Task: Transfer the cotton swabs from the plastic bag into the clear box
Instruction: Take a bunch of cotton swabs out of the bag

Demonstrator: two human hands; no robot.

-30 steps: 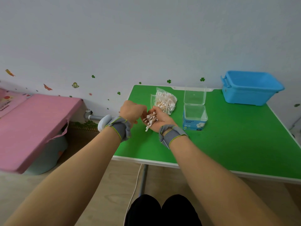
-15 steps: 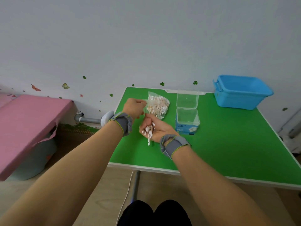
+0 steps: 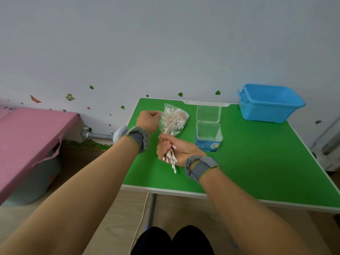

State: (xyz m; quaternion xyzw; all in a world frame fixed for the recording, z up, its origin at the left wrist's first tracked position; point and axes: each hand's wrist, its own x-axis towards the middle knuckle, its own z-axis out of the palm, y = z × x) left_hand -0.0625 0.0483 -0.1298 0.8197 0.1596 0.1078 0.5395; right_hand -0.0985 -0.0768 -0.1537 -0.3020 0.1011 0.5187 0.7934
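From my right hand (image 3: 176,149) to the clear box (image 3: 208,133) the green table (image 3: 257,162) lies open, with the box's upright lid (image 3: 208,112) walling its far side and the plastic bag (image 3: 174,118) near on its left.

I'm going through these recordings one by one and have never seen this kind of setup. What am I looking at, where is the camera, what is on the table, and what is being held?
There is no machine here. A person wears a camera on the head, and it looks forward and down at their own two bare hands, each with a grey wrist band. The one picture comes from that head camera. On the green table are a plastic bag of cotton swabs, a clear box with its lid standing open behind it, and a blue plastic bin at the far right corner. The left hand pinches the bag's edge. The right hand grips a bunch of cotton swabs just in front of the bag. The box looks empty.
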